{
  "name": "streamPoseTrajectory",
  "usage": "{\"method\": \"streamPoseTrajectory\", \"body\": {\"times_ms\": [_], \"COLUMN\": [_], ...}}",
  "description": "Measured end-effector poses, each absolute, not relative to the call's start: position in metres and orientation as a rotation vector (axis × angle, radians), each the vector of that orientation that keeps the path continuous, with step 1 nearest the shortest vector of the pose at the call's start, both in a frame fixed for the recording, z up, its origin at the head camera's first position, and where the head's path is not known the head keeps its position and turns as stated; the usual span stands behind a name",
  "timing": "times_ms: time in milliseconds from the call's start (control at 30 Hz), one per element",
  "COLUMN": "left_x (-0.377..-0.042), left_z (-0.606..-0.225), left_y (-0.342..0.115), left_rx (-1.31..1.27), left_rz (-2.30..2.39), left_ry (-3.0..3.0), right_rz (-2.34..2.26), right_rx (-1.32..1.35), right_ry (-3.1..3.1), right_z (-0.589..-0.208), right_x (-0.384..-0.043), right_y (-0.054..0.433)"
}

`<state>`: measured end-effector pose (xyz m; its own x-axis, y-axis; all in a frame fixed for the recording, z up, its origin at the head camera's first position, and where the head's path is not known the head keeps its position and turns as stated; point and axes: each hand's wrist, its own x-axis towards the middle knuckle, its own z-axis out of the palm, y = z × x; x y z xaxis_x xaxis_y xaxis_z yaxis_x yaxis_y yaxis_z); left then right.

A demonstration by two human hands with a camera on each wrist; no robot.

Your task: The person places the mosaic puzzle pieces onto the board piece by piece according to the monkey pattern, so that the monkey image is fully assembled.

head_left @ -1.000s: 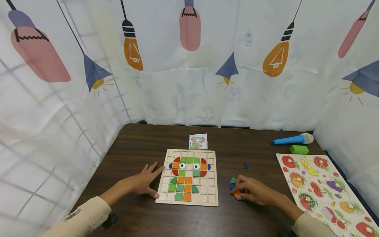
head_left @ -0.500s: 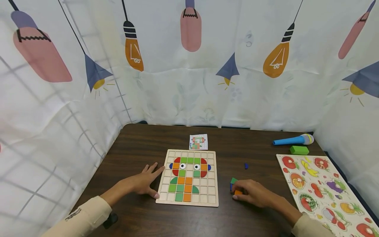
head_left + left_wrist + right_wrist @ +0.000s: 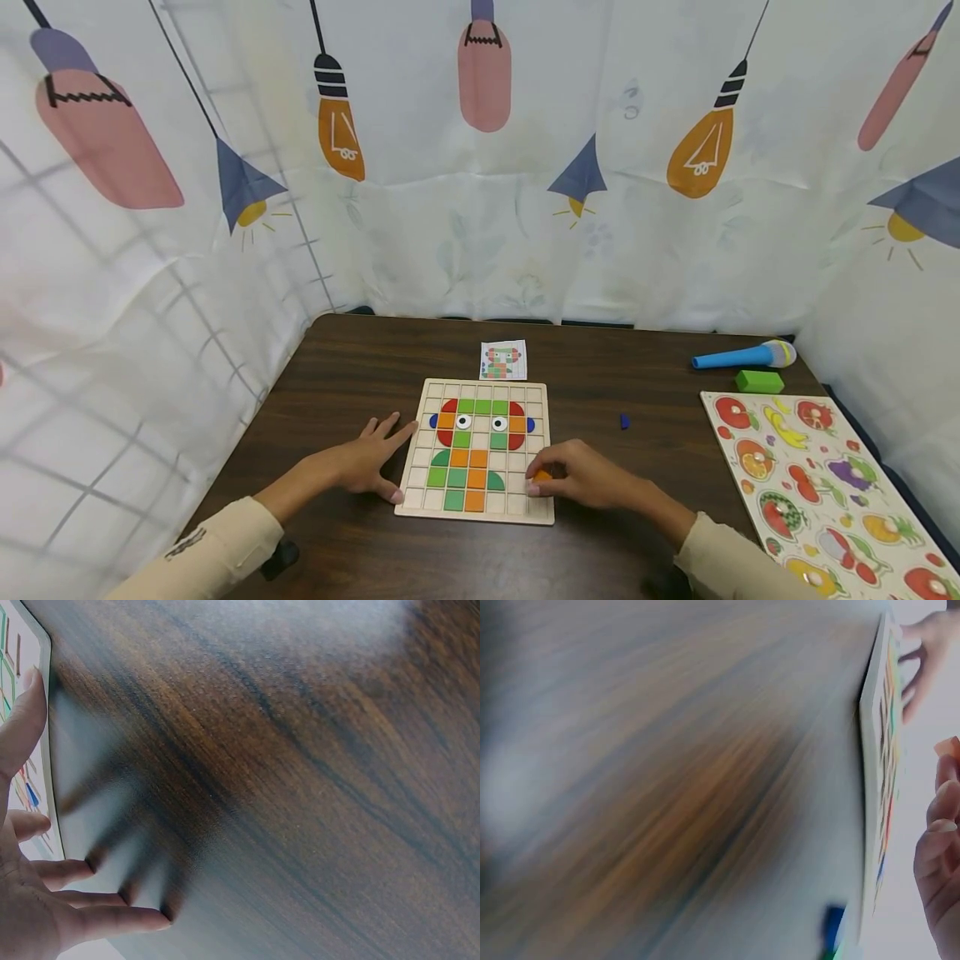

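A wooden grid board lies on the table, with green, orange, red and blue tiles and two round eye tiles set in its squares. My left hand rests at its left edge, fingers spread; in the left wrist view the thumb lies along the rim. Over the board's lower right part, my right hand pinches an orange tile between thumb and fingers. In the right wrist view this orange tile shows at the fingertips. A blue tile and a green one lie on the table, hidden behind the right hand in the head view.
A small printed pattern card lies just beyond the board. One blue piece sits to its right. At the far right are a blue toy microphone, a green block and a fruit-picture board. A printed curtain hangs behind the table.
My right hand has picked up the orange tile from beside the blue and green tiles and carried it left over the board. The left hand stays at the board's edge.
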<state>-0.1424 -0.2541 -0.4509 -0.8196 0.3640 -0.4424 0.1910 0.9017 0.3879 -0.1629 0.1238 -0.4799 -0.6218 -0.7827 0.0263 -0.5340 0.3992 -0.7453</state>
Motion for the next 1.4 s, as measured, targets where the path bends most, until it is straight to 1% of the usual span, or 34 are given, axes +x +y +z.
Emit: {"method": "streamPoseTrajectory", "body": {"times_ms": [400,700,967,1267,1400], "left_x": [-0.143,-0.143,-0.143,-0.142,-0.142], "left_z": [-0.451,-0.452,-0.454,-0.452,-0.451], "left_y": [-0.254,-0.255,-0.256,-0.256,-0.255], "left_rx": [0.39,0.397,0.4,0.407,0.409], "left_rz": [0.437,0.446,0.448,0.461,0.464], "left_ry": [2.545,2.542,2.544,2.54,2.542], "right_rz": [-0.951,-0.907,-0.793,-0.773,-0.742], "right_rx": [-1.206,-1.158,-1.277,-1.116,-1.089], "right_ry": [2.204,2.329,2.362,2.428,2.479], "right_z": [-0.475,-0.476,-0.478,-0.477,-0.478], "right_x": [-0.159,-0.148,-0.146,-0.142,-0.141], "right_y": [0.052,0.008,-0.008,-0.017,-0.018]}}
